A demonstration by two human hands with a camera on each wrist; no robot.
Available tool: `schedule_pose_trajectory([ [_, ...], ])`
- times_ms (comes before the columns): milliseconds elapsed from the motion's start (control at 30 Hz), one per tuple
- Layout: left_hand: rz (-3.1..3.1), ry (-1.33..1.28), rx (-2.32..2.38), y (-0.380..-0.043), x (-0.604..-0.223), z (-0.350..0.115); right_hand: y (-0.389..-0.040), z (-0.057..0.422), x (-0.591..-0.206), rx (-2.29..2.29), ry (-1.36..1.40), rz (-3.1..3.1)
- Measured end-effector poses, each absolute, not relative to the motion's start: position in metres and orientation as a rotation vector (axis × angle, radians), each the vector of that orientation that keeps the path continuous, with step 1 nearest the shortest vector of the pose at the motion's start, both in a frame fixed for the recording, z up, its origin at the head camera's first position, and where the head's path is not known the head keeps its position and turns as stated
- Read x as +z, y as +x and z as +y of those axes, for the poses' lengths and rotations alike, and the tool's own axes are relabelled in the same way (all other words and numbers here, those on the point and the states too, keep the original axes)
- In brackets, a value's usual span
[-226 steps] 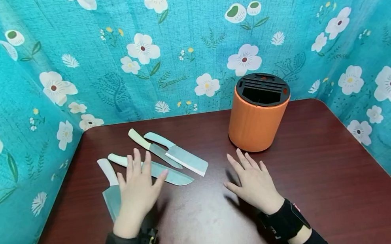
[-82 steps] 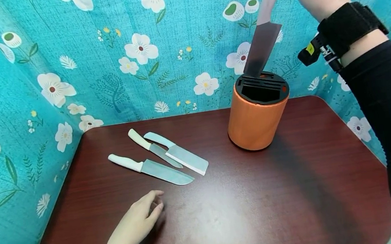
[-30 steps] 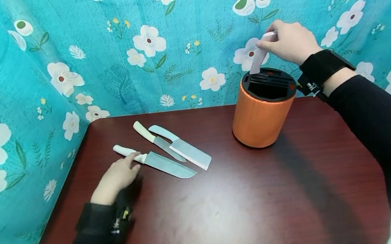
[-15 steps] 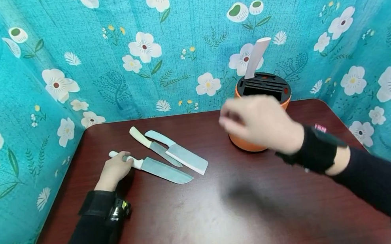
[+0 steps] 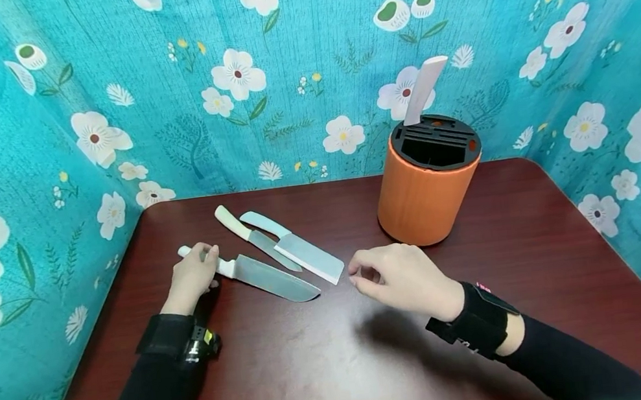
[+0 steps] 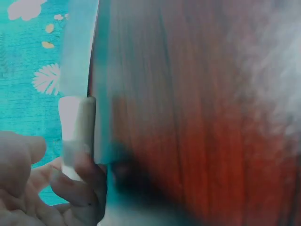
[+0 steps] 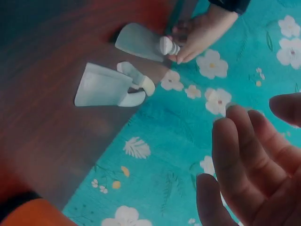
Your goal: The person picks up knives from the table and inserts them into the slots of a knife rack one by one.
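Note:
My left hand (image 5: 190, 280) grips the white handle of a kitchen knife (image 5: 275, 279), whose broad grey blade points right along the table. The left wrist view shows the fingers round that knife's handle (image 6: 77, 117), with the blade running up out of frame. My right hand (image 5: 404, 278) hovers over the table's middle, fingers loosely curled and holding nothing. Behind it stands an orange round knife block (image 5: 428, 205) with a black slotted top. A pale handle (image 5: 425, 90) sticks up from its back left slot, the blade hidden inside.
A small cleaver (image 5: 308, 253) with a pale blue handle overlaps a slimmer knife (image 5: 233, 223) with a cream handle, just behind the held knife. The dark wooden table (image 5: 544, 267) backs onto a turquoise floral cloth (image 5: 292, 46).
The right hand brought a white-handled cleaver from the table's left into the block, let go and came back toward the front. The left hand reached the white-handled knife and took hold of its handle.

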State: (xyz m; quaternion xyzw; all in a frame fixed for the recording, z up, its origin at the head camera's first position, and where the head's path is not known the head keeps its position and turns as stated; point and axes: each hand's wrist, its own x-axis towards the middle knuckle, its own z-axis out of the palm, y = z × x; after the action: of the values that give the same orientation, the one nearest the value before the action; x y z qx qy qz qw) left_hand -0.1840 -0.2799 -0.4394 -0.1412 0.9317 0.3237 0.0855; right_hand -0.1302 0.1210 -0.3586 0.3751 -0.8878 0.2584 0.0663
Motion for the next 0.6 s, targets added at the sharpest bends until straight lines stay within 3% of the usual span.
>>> schedule_pose_trajectory([
  [400,2.932,-0.565,1.472,-0.165,-0.418,-0.26,-0.135,0.122,-0.359,1.142,0.942,-2.744],
  [600,2.917,-0.357,1.866,-0.148,-0.39,-0.226,-0.139,0.113,-0.361,1.22,0.986,-2.741],
])
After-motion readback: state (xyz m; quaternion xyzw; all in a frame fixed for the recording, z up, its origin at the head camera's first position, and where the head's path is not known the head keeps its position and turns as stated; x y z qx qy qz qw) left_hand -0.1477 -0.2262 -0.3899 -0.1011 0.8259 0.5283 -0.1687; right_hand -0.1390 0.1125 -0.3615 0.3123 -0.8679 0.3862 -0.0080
